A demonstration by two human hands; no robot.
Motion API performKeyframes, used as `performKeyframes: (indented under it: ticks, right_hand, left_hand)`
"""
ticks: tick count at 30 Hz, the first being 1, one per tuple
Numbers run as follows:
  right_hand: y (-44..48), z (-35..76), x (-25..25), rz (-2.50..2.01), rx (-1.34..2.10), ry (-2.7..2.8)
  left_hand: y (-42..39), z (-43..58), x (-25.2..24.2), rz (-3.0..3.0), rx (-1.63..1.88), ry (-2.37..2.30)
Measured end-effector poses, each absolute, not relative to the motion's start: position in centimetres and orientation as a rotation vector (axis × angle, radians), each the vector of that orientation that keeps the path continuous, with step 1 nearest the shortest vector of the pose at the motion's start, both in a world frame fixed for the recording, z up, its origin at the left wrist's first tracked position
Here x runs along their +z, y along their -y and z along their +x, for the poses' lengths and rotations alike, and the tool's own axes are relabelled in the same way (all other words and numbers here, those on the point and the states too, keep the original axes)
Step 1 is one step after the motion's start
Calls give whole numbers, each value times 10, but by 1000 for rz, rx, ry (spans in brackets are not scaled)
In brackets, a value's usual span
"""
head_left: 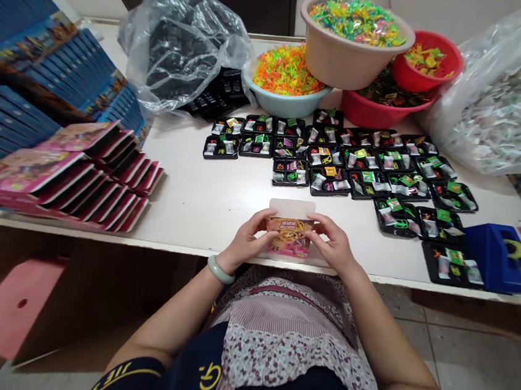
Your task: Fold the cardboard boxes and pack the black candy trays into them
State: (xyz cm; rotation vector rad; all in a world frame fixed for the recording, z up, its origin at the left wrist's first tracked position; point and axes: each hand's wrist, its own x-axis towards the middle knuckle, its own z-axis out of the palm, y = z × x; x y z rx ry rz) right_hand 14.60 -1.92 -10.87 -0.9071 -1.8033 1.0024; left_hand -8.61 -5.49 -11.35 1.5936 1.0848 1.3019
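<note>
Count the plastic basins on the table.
4: a pale blue basin at the left, a beige basin raised in the middle, a small red bowl at the right, a larger red basin beneath both. Bags could hide more.

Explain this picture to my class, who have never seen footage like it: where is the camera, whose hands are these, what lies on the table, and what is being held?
No machine here: a person works with bare hands. The one picture comes from a camera worn on the head, looking forward and down, so the arms at the bottom are the wearer's own. The left hand, with a green bracelet, and the right hand together grip a small pink box, flap open, at the near edge of the white table. Beyond it lie rows of black trays holding little packets. Behind those stand bowls of bright plastic pieces. At the left are fanned pink boxes and stacked blue boxes; clear bags sit at the back.
</note>
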Motion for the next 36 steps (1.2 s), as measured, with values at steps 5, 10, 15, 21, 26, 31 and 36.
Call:
performKeyframes:
  ticks: [5, 10, 15, 21, 26, 31, 36]
  right_hand:
    - [13, 143, -90, -949, 934, 1751]
    - [8, 141, -75, -973, 1205, 1652]
    - [16, 143, -61, -896, 1041, 1911]
    - [21, 133, -58, -1033, 1115, 1728]
    - [26, 148, -65, -910, 988, 1940]
    - [35, 153, -81, -816, 804, 1975]
    - [38, 139, -82, -851, 846, 1935]
  left_hand:
    - [52, -77, -94, 1679, 1441, -1184]
    - [49, -74, -81, 1643, 1406, -1098]
    - [53, -74, -74, 1816, 1371, -1081]
    - [49, -67, -71, 1601, 1400, -1152]
    - [51, -84, -76, 1672, 1216, -887]
    - [52, -87, -84, 1662, 1264, -921]
    - [46, -91, -80, 1571, 1190, -983]
